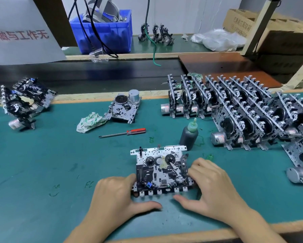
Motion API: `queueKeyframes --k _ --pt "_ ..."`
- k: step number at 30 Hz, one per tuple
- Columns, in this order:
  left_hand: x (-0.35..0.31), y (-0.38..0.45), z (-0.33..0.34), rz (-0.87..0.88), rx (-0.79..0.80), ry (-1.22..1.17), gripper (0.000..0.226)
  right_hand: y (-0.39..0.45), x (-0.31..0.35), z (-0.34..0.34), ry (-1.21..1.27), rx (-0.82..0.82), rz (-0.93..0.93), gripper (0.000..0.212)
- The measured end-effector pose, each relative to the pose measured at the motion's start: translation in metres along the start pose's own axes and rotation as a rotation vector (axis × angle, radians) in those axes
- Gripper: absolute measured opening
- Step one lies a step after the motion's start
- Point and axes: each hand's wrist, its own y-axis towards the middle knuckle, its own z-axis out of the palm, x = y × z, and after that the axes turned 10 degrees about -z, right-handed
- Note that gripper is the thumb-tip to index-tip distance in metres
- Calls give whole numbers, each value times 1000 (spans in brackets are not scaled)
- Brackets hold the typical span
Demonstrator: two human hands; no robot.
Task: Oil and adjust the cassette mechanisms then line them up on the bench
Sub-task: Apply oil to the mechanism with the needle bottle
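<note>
The left hand (118,192) grips the left edge of a cassette mechanism (162,171) in the lower centre of the frame, fingers curled against its side and thumb stretched along the green bench mat (41,163) below it. The right hand (212,185) holds the mechanism's right edge the same way, fingers bent over the corner, thumb lying flat on the mat. The mechanism lies flat, reels facing up, with a small blue part near its lower edge.

Just beyond it, right of centre, stands a dark oil bottle (189,134) with a green nozzle. Left of that lies a red-handled screwdriver (123,133), then a crumpled white-and-green rag (90,121), and behind them another mechanism (125,108) lying flat with its motor up.

Along the right side, finished mechanisms (235,111) stand on edge in close rows. At mid left sits a loose pile of mechanisms (24,100).

Faint green marks on the mat near the left hand look like "FC". In the upper left, a white sheet (20,32) carries red Chinese characters. A blue bin (103,32) sits at top centre, and a cardboard box (240,21) with printed writing at upper right, too small to read.
</note>
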Motion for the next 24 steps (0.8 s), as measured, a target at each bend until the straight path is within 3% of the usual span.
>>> queueKeyframes --k 4,7,12,15,20,24 --pt "1 -1 -1 -26 15 -16 74 1 -1 -5 -24 71 -39 52" --pt "0 -1 -8 -71 25 -95 76 5 3 -11 127 86 11 49" --pt "0 2 -23 -230 33 -576 66 17 11 -22 650 15 312 54" --pt "-4 6 -26 -313 25 -660 60 30 14 -26 866 -13 526 56" --pt "-11 18 -32 -471 92 -612 80 44 11 -25 841 41 609 69" --pt "-11 21 -36 -427 -14 -273 78 37 7 -23 533 43 496 65"
